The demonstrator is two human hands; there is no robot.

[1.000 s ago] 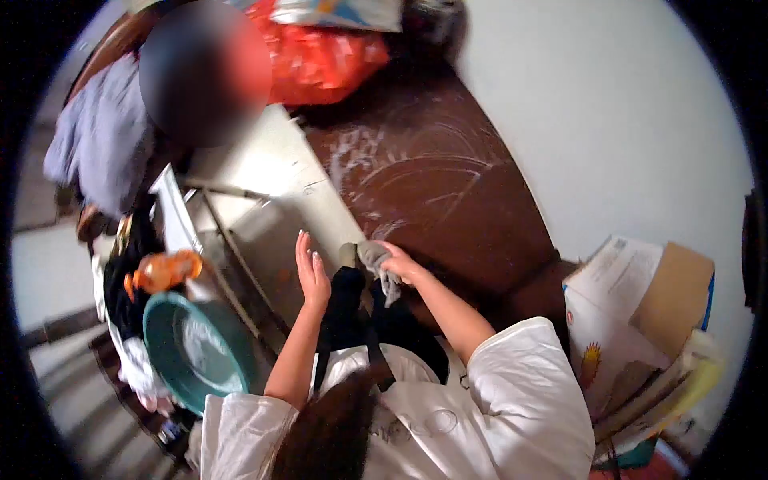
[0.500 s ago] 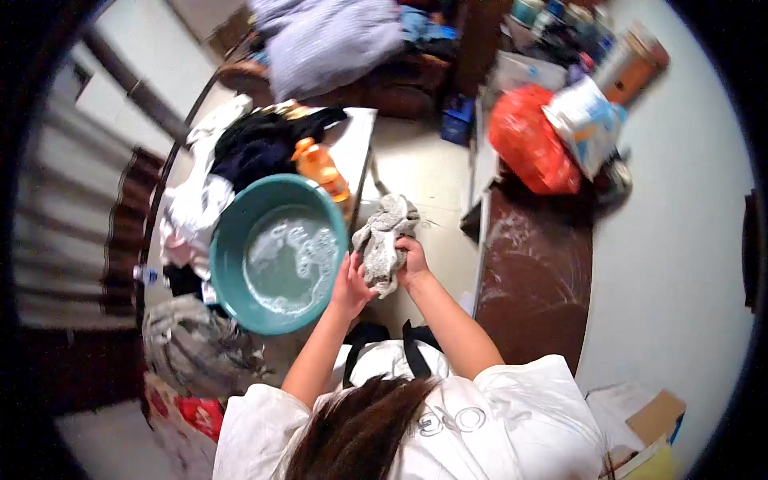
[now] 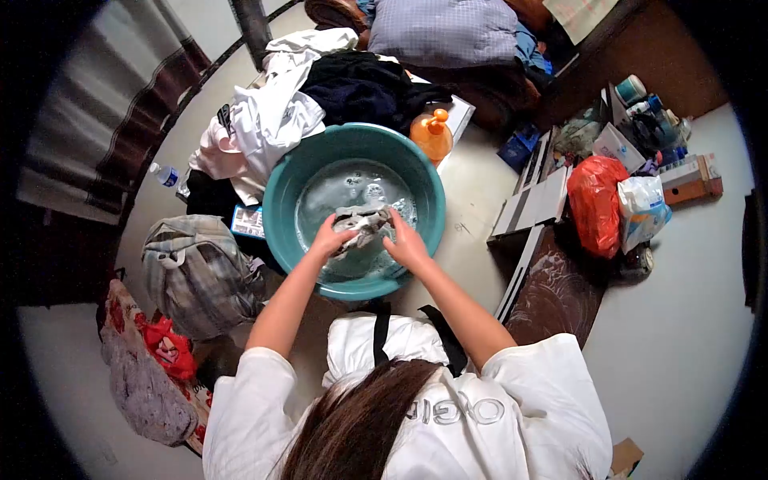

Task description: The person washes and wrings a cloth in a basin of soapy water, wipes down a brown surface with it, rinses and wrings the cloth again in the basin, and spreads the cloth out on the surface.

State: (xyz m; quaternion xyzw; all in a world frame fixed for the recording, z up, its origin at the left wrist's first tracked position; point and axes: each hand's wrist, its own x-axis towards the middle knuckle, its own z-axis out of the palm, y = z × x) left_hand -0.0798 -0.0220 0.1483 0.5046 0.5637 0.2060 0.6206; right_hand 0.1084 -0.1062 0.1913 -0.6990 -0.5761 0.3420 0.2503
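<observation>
Grey cloth [image 3: 360,227] is bunched between the left hand [image 3: 329,240] and right hand [image 3: 406,243], both gripping it; whether it dips into the suds [image 3: 340,190] is hard to tell. Around them sits a teal basin [image 3: 280,214], an orange bottle [image 3: 432,142] just beside.

On the white shirt [image 3: 552,408], nearer the wearer than the fingers [image 3: 399,228], stand outlined letters [image 3: 456,412]; a round O reads clearly, the others uncertainly, hair covering some. Print on the box [image 3: 249,222] left of the fingers and the bag [image 3: 642,210] far right is too small.
</observation>
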